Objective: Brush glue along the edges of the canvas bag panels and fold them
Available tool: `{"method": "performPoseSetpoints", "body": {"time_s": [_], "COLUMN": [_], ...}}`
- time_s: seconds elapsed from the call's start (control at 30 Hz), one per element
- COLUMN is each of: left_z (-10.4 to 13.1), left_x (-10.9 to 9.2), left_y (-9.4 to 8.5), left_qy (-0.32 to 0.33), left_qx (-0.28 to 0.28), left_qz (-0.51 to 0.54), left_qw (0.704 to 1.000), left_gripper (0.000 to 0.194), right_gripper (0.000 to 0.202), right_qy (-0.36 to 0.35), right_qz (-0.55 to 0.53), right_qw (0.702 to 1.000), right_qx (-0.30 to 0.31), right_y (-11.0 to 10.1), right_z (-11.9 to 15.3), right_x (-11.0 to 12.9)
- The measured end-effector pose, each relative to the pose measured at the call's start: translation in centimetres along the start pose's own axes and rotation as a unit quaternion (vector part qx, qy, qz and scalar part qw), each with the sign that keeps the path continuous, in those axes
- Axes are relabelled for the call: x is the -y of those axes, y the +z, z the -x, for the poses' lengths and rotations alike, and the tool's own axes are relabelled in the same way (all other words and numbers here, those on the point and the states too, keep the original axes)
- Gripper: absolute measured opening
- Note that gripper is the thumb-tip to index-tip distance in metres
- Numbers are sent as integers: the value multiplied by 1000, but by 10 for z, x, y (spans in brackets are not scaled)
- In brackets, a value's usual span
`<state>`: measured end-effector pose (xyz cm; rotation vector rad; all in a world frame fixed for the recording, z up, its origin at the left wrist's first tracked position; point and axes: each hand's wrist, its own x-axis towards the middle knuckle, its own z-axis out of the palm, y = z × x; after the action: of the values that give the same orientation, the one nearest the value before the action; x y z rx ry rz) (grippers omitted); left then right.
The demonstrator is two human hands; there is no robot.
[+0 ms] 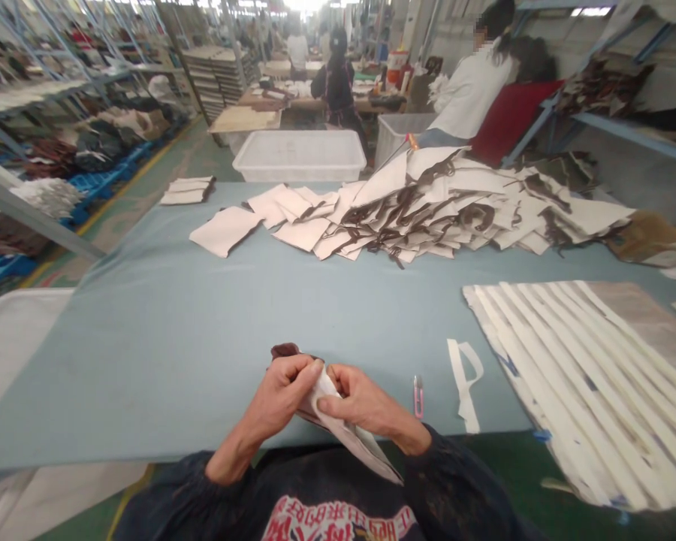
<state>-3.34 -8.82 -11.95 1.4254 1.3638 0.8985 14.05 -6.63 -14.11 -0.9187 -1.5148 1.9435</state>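
Near the table's front edge, a cream fabric piece with dark brown trim [352, 436] is pinched between both hands. My left hand [282, 391] is closed on its upper part, thumb and fingers pressed together, with a brown bit sticking out beyond. Close beside it, my right hand [366, 402] grips the same piece with the thumb on top. The lower end of the fabric hangs toward my lap. To the right lie pink thread snips [418, 397] and a curled white strip [465, 383]. My fingers partly hide the fabric.
A large heap of cream pieces with brown edges [428, 203] covers the table's back. A small stack [188, 191] sits at the back left. Long pale strips [574, 376] lie at right. Beyond the blue-green table [203, 315] are a white bin [298, 154] and several people.
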Motion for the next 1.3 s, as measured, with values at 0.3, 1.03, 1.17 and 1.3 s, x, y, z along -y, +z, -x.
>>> {"method": "performPoseSetpoints", "body": {"time_s": [0.3,1.03,1.17,1.3], "left_z": [4,-8,-9,-4], "left_x": [7,0,-12,-20], "left_y": [6,-5,1,2], "left_qy": [-44,-24,1,35], "left_qx": [-7,196,208,226], "left_qz": [62,28,18,25], "left_qw": [997,980,978,973], "left_gripper": [50,43,45,45], "right_gripper": [34,66,70,68], "right_qy": [-24,15,-18,-20], "right_qz": [-18,39,98,1], "right_qw": [1000,998,994,1000], "right_qx": [5,52,-37,-5], "right_y": [-1,-35,-28,-18], "right_z": [3,13,9,13], "right_x": [-14,-7,-4,-7]}}
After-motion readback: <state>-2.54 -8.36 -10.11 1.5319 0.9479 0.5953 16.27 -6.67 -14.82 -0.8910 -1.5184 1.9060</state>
